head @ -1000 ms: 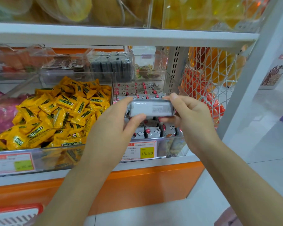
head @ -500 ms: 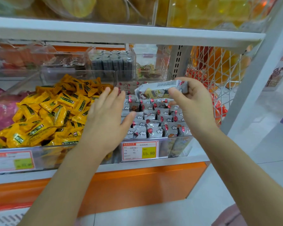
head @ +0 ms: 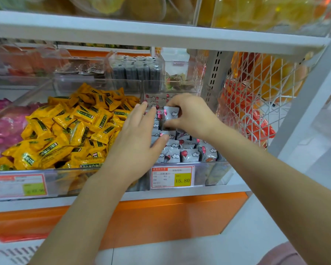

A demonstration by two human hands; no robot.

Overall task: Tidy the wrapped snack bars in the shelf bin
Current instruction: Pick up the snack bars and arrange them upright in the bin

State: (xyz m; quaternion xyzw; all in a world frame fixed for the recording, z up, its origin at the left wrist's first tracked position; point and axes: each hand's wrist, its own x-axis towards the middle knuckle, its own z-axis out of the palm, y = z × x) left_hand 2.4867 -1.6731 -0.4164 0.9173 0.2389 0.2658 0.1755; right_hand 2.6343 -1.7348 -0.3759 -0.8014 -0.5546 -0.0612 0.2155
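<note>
A clear shelf bin (head: 210,171) holds rows of grey wrapped snack bars (head: 189,154) printed with white clouds and red marks. My right hand (head: 191,113) is down in the middle of the bin, fingers pinched on one grey snack bar (head: 171,114) that stands upright among the others. My left hand (head: 136,138) rests flat and spread over the bin's left side, its fingers touching the bars there and hiding several of them. A red and yellow price tag (head: 173,177) reading 15.80 is on the bin's front.
To the left, a bin of yellow wrapped candies (head: 69,129). Pink packets (head: 2,123) lie further left. Behind stand dark grey packs (head: 136,71) in clear boxes. A white wire mesh panel (head: 256,96) with orange bags closes the right side. A white shelf board (head: 161,35) runs overhead.
My right hand has carried the bar from chest height down into the bin and turned it upright. My left hand let go of it and dropped flat onto the bars.
</note>
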